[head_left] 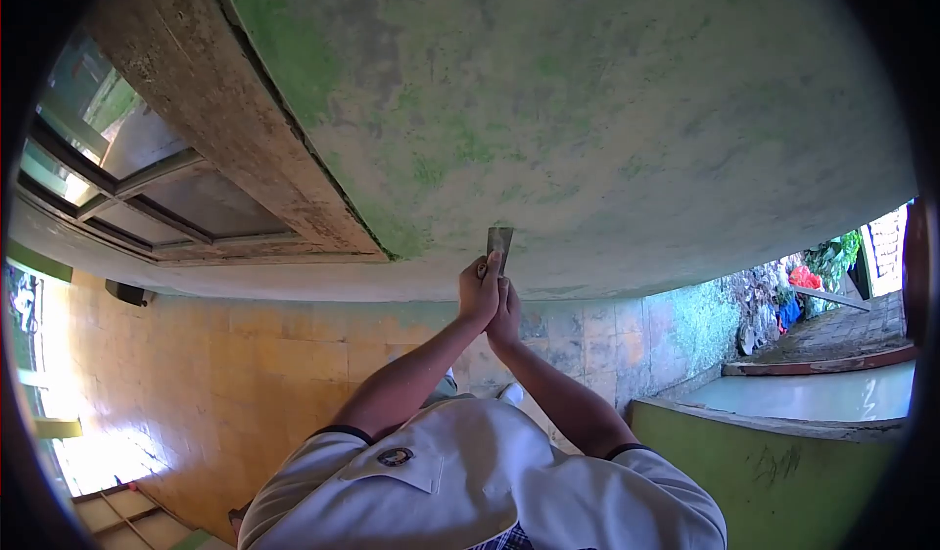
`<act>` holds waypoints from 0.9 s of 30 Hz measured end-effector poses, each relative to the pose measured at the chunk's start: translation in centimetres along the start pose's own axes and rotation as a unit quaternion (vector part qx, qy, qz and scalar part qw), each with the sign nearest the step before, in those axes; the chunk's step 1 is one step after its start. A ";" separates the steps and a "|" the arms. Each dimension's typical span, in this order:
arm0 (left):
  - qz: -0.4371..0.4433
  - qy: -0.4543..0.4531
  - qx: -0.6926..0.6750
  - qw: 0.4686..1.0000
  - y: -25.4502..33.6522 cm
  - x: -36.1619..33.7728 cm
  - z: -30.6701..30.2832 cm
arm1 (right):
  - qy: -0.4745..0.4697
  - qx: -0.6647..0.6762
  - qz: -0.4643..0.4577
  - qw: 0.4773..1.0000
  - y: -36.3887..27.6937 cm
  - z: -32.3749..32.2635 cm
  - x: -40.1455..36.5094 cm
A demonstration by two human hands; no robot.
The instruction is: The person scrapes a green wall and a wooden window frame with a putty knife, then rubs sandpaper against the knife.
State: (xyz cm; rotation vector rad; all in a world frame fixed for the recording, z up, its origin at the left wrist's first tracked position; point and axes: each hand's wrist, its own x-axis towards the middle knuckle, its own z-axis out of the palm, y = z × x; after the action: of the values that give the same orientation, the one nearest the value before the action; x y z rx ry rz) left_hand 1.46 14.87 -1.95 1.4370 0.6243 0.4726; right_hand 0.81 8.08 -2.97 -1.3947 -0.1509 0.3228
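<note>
Both of my hands are closed together around the handle of a scraper (500,239), whose flat metal blade points up at the wall. The blade's wide edge meets or nearly meets the wall (607,139), which carries worn green paint and pale grey patches. My left hand (478,290) wraps the handle from the left. Pressed against it from the right is my right hand (504,313). The handle itself is mostly hidden by my fingers.
A weathered wooden window frame (235,129) with glass panes borders the wall at upper left. Below lies a tiled floor (284,354), orange-brown and grey. At right stands a low green wall (774,472), with an opening to a paved outdoor area (852,330) beyond.
</note>
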 end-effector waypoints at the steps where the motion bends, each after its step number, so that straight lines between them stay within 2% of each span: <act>1: 0.026 -0.008 0.003 1.000 0.5 0.5 0.0 | 0.006 -0.031 -0.010 0.999 -0.1 0.2 -0.1; 2: 0.032 -0.008 0.002 0.999 1.0 1.0 0.0 | 0.011 -0.061 -0.024 0.998 -0.4 0.4 0.3; 5: -0.033 -0.019 -0.031 0.999 0.8 -0.6 -0.2 | 0.009 -0.023 -0.015 1.000 -0.3 0.4 -0.5; 7: 0.003 -0.014 -0.017 1.000 1.6 -0.9 -0.5 | 0.002 -0.021 -0.006 1.000 -0.3 0.2 -0.8; 10: 0.011 0.002 0.000 1.000 0.3 -2.2 -1.1 | -0.007 -0.025 0.012 1.000 1.5 -0.1 -2.3; 12: -0.019 -0.008 -0.010 1.000 0.3 -2.4 -1.2 | -0.016 -0.015 0.033 0.999 1.6 -0.2 -3.1; 14: -0.031 -0.001 -0.014 0.999 1.7 -2.0 -0.9 | 0.001 -0.039 0.005 0.999 0.7 0.3 -1.7; 15: 0.017 0.011 0.015 1.000 1.4 -0.3 -0.4 | 0.005 -0.064 -0.041 0.997 -0.4 0.6 0.1; 16: 0.013 0.013 0.016 1.000 2.6 0.6 0.0 | 0.007 -0.090 -0.086 0.992 -1.0 0.6 1.3; 18: 0.081 -0.021 -0.023 0.996 6.1 1.4 0.5 | 0.004 -0.059 -0.103 0.993 -0.9 0.7 2.9; 19: 0.079 -0.025 -0.010 0.996 6.3 1.1 0.3 | 0.001 -0.026 -0.123 0.992 -0.9 0.8 3.3; 23: 0.061 -0.007 0.014 0.998 3.5 -1.0 -0.2 | -0.010 -0.056 -0.071 0.996 -1.4 0.0 -0.4; 25: -0.002 0.010 0.008 1.000 1.3 -2.5 -0.7 | -0.003 -0.065 0.005 0.998 -0.4 -0.2 -2.4; 27: -0.007 0.014 0.007 1.000 0.3 -2.5 -0.9 | -0.011 -0.066 -0.013 0.998 0.1 0.0 -2.5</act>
State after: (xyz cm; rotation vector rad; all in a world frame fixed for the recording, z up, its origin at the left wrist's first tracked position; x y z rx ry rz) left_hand -1.04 13.97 -1.38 1.4408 0.6600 0.4793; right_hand -1.55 7.35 -2.88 -1.5189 -0.2118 0.3121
